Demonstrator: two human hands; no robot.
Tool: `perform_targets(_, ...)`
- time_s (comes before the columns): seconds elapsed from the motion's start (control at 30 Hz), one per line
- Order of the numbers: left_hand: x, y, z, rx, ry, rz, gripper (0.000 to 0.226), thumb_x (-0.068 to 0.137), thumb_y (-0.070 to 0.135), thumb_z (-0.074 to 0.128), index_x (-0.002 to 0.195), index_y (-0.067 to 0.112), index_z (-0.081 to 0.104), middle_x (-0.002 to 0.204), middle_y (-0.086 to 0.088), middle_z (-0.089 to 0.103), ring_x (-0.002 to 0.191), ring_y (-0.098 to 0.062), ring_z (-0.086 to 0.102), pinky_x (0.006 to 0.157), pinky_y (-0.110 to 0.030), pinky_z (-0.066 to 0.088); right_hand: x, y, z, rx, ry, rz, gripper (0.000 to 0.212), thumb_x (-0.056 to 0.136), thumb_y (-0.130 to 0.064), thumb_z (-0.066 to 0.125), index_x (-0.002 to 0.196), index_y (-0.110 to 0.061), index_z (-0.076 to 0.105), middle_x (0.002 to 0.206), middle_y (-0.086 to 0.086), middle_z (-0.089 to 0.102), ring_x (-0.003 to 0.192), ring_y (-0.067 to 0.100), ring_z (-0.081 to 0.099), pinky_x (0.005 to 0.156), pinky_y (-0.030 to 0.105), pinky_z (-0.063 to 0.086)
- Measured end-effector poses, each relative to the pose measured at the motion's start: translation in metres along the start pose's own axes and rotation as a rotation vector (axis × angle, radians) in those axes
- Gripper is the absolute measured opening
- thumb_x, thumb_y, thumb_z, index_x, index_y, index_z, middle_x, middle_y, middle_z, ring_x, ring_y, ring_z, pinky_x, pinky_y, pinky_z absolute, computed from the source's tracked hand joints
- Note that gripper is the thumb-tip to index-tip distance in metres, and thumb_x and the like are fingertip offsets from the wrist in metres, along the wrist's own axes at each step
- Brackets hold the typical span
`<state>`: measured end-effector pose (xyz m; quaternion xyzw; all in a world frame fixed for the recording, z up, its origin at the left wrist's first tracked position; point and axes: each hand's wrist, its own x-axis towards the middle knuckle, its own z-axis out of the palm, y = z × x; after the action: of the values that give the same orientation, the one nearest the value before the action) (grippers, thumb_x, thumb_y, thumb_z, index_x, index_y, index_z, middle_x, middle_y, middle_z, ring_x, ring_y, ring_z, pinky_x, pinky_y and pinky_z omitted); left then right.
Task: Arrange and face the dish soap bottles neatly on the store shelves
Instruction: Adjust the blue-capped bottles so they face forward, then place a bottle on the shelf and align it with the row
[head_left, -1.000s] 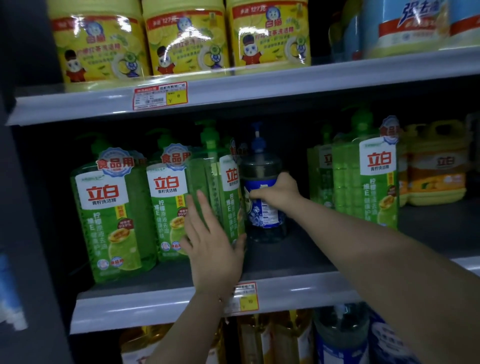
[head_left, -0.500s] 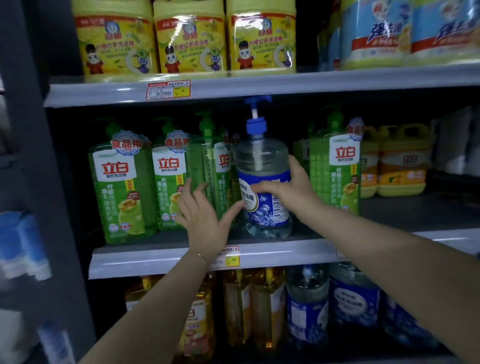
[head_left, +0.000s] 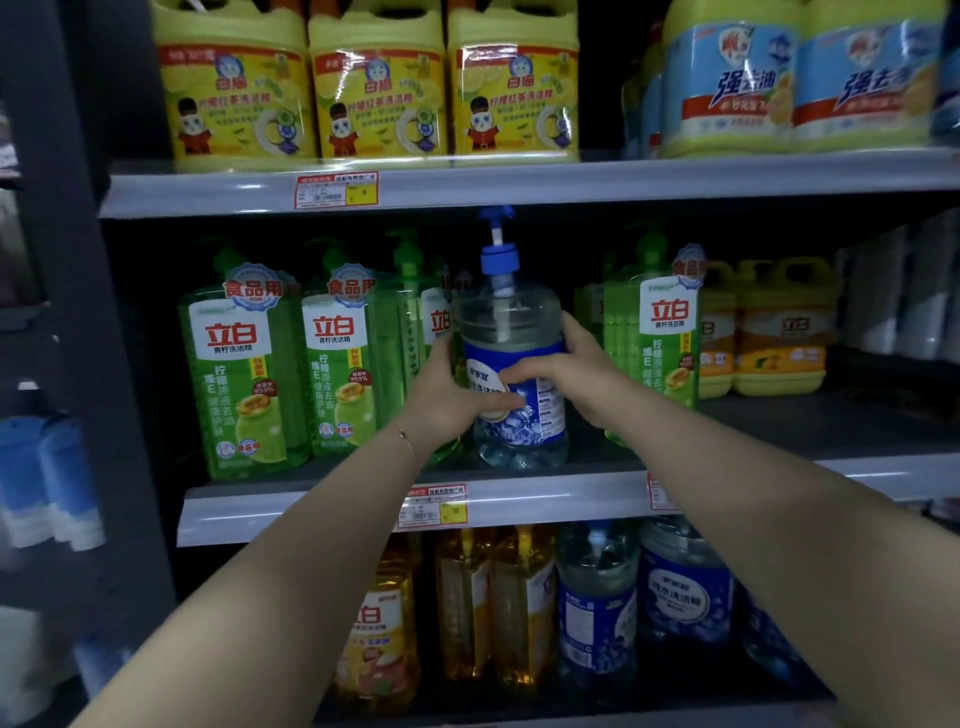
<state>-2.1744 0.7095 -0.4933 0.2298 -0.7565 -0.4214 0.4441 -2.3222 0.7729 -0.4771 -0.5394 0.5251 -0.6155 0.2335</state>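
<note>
Gripping blue bottle (head_left: 506, 317) with left hand (head_left: 447, 397) and right hand (head_left: 571, 371); green bottles (head_left: 244, 364) beside left hand mostly faced, this one seemingly pending

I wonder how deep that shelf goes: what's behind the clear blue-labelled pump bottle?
Only a dark shelf recess shows behind the clear blue-labelled pump bottle. Its label, the left hand and the right hand cover anything lower.

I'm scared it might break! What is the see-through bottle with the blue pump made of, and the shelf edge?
The blue-pump bottle looks like clear, glossy plastic: the pump tube shows through it. The shelf edge looks like smooth painted metal, pale with light streaks, though coated plastic is possible.
</note>
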Motion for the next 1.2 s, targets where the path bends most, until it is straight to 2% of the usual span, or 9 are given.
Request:
perform_targets(0.13, 0.000, -0.003, 0.001, -0.126, 0.010, -0.047, 0.084, 0.060, -0.008, 0.083, 0.129, 0.016, 0.042, 0.100, 0.012, 0.060, 0.091, -0.005, 0.061, 0.060, -0.014, 0.054, 0.011, -0.007, 0.002, -0.052, -0.137, 0.038, 0.075, 0.062, 0.004, 0.080, 0.124, -0.020, 0.046, 0.110, 0.007, 0.068, 0.097, 0.025, 0.067, 0.084, 0.042, 0.056)
perform_targets(0.27, -0.003, -0.006, -0.001, -0.140, 0.057, -0.051, 0.080, 0.060, -0.008, 0.084, 0.124, 0.016, 0.043, 0.100, 0.012, 0.059, 0.085, 0.002, 0.058, 0.058, -0.012, 0.053, 0.016, -0.009, 0.008, -0.073, -0.167, 0.030, 0.086, 0.057, -0.005, 0.088, 0.128, -0.020, 0.043, 0.115, 0.003, 0.066, 0.100, 0.019, 0.066, 0.083, 0.038, 0.056)
perform_targets(0.4, 0.002, -0.006, 0.001, -0.125, 0.092, -0.054, 0.082, 0.054, -0.006, 0.088, 0.122, 0.015, 0.048, 0.100, 0.011, 0.062, 0.090, -0.006, 0.062, 0.075, -0.027, 0.056, 0.019, -0.003, 0.008, -0.038, -0.133, 0.019, 0.099, 0.043, -0.015, 0.094, 0.129, -0.020, 0.046, 0.114, 0.002, 0.067, 0.100, 0.018, 0.068, 0.085, 0.040, 0.057)
perform_targets(0.63, 0.013, -0.007, 0.015, -0.079, 0.104, -0.073, 0.083, 0.054, -0.001, 0.090, 0.124, 0.012, 0.048, 0.114, -0.004, 0.065, 0.103, -0.023, 0.065, 0.089, -0.044, 0.055, 0.016, -0.006, -0.003, -0.108, -0.103, 0.000, 0.053, 0.061, -0.006, 0.087, 0.102, -0.024, 0.058, 0.094, -0.006, 0.071, 0.085, 0.010, 0.069, 0.069, 0.025, 0.056)
perform_targets(0.77, 0.018, -0.006, 0.025, -0.070, 0.129, -0.095, 0.079, 0.054, 0.002, 0.091, 0.116, 0.016, 0.043, 0.111, -0.003, 0.062, 0.100, -0.020, 0.064, 0.088, -0.039, 0.055, 0.020, 0.002, -0.010, -0.072, -0.033, 0.068, 0.079, 0.062, -0.013, 0.087, 0.123, -0.019, 0.038, 0.109, 0.000, 0.063, 0.093, 0.014, 0.065, 0.070, 0.029, 0.055)
perform_targets(0.93, 0.017, -0.010, 0.029, -0.144, 0.144, -0.144, 0.086, 0.059, 0.002, 0.089, 0.121, 0.017, 0.031, 0.103, 0.002, 0.057, 0.089, -0.009, 0.061, 0.075, -0.029, 0.055, 0.020, 0.002, -0.023, -0.054, -0.086, 0.112, 0.060, 0.069, -0.015, 0.082, 0.120, -0.021, 0.050, 0.104, -0.002, 0.068, 0.091, 0.015, 0.067, 0.072, 0.031, 0.054)
perform_targets(1.03, 0.019, -0.013, 0.029, -0.170, 0.146, -0.185, 0.089, 0.064, 0.001, 0.086, 0.128, 0.017, 0.026, 0.105, 0.002, 0.056, 0.092, -0.014, 0.062, 0.081, -0.039, 0.057, 0.020, -0.002, -0.029, -0.137, -0.078, 0.124, 0.056, 0.071, -0.017, 0.081, 0.118, -0.025, 0.052, 0.096, -0.009, 0.067, 0.086, 0.010, 0.065, 0.068, 0.027, 0.050)
perform_targets(1.13, 0.022, -0.014, 0.030, -0.143, 0.146, -0.247, 0.101, 0.049, 0.015, 0.095, 0.128, 0.019, 0.032, 0.114, -0.002, 0.060, 0.104, -0.023, 0.062, 0.090, -0.046, 0.054, 0.022, -0.006, -0.037, -0.153, -0.133, 0.171, 0.057, 0.073, -0.012, 0.079, 0.121, -0.025, 0.051, 0.103, -0.006, 0.068, 0.093, 0.014, 0.065, 0.071, 0.029, 0.049)
perform_targets(1.2, 0.027, -0.019, 0.033, -0.067, 0.177, -0.270, 0.113, 0.017, 0.043, 0.097, 0.116, 0.022, 0.048, 0.115, -0.001, 0.064, 0.108, -0.026, 0.062, 0.088, -0.047, 0.055, 0.024, -0.009, -0.044, -0.167, -0.203, 0.215, 0.053, 0.075, -0.010, 0.077, 0.119, -0.027, 0.054, 0.105, -0.006, 0.069, 0.096, 0.014, 0.065, 0.079, 0.032, 0.050)
